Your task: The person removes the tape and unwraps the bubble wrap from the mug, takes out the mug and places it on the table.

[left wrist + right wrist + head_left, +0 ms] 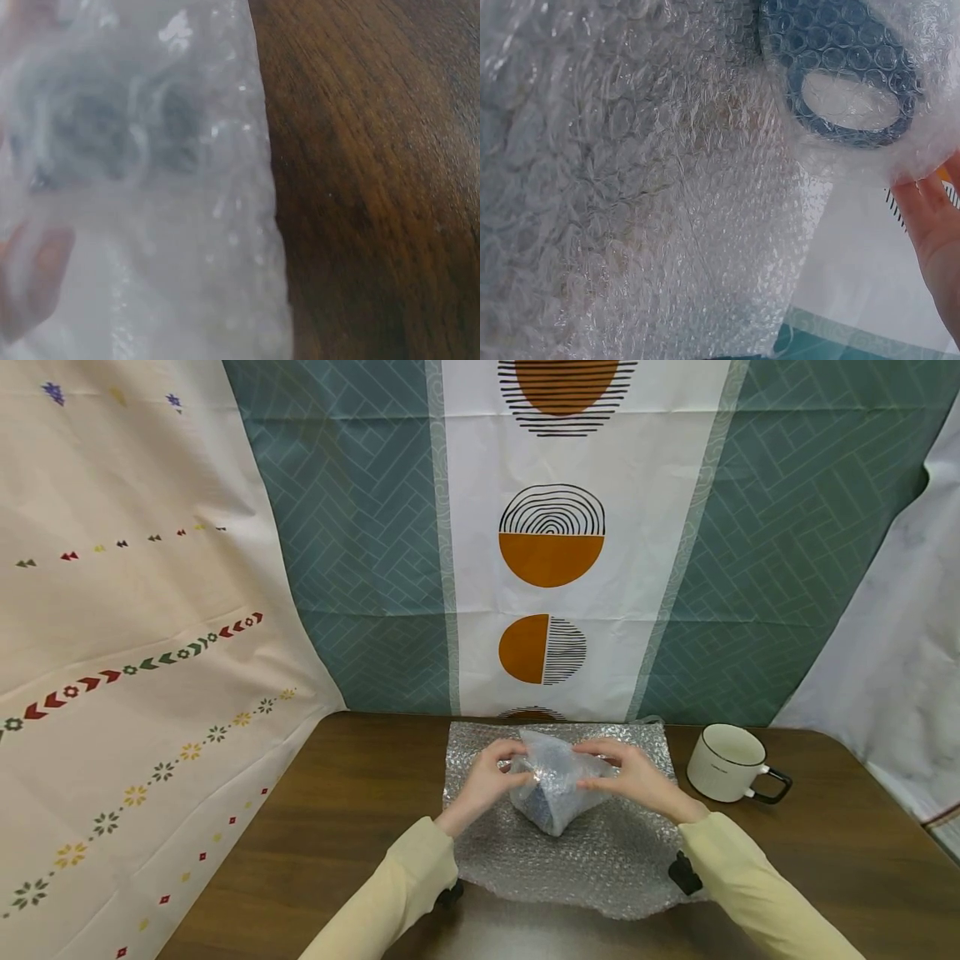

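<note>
A bundle of bubble wrap (558, 777) stands up in a peak on a larger spread of the wrap. Something dark blue shows through its lower part; in the right wrist view a blue looped handle (885, 136), like a mug's, lies under the bubbles. My left hand (487, 777) holds the bundle's left side, thumb and fingers bent at the film. On the opposite side my right hand (630, 777) grips the wrap with curved fingers. Through blurred film in the left wrist view, fingertips (49, 274) appear beside a dark shape.
A cream mug (723, 768) with a black handle stands right of the wrap on the dark wooden table (337, 827). The flat bubble wrap sheet (592, 868) reaches toward the front edge. A patterned curtain (360, 568) hangs behind, with pale cloths at both sides.
</note>
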A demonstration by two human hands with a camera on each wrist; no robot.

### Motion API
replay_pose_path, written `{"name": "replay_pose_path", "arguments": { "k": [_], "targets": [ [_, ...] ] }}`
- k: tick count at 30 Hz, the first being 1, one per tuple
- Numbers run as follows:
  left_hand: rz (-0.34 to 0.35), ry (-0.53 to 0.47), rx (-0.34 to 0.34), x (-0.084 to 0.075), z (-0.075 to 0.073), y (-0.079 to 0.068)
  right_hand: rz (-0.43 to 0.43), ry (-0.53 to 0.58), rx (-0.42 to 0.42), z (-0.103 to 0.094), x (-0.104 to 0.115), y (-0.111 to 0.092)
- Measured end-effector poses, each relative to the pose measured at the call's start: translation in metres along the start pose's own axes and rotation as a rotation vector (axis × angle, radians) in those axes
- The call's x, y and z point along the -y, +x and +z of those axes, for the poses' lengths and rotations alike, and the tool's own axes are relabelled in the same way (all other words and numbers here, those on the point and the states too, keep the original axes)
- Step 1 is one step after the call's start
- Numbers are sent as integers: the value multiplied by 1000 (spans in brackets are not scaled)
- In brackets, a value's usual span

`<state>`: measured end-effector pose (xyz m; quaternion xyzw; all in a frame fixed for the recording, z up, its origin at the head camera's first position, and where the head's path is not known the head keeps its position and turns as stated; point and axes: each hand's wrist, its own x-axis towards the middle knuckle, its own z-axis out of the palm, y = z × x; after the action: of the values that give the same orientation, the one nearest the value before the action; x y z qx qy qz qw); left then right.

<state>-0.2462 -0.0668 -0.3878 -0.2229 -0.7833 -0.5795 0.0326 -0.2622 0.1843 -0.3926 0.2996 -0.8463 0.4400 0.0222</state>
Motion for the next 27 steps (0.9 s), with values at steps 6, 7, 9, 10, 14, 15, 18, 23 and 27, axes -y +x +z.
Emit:
{"name": "replay_pose_path", "arguments": {
  "k": [6,7,9,10,14,15,18,23,27],
  "targets": [
    [-36,0,26,-14,-1,-2,90,109,-40,-3,-3,1],
    [-34,0,26,-13,-1,-2,109,118,-51,-4,-3,1],
    [-27,-8,24,-10,0,-1,144,126,-70,-5,-5,2],
    [-19,-12,21,-7,0,0,158,121,-82,-6,-5,2],
    [-4,10,12,12,2,5,192,144,-105,-8,-6,3],
    [-6,21,12,16,2,7,195,154,-110,-8,-6,4],
    [-23,51,12,26,3,10,195,195,-120,-10,-7,5],
    [-26,45,21,21,2,10,172,273,-117,-12,-9,4],
    [-4,4,29,6,1,6,163,304,-119,-14,-13,2]
  ]
}}
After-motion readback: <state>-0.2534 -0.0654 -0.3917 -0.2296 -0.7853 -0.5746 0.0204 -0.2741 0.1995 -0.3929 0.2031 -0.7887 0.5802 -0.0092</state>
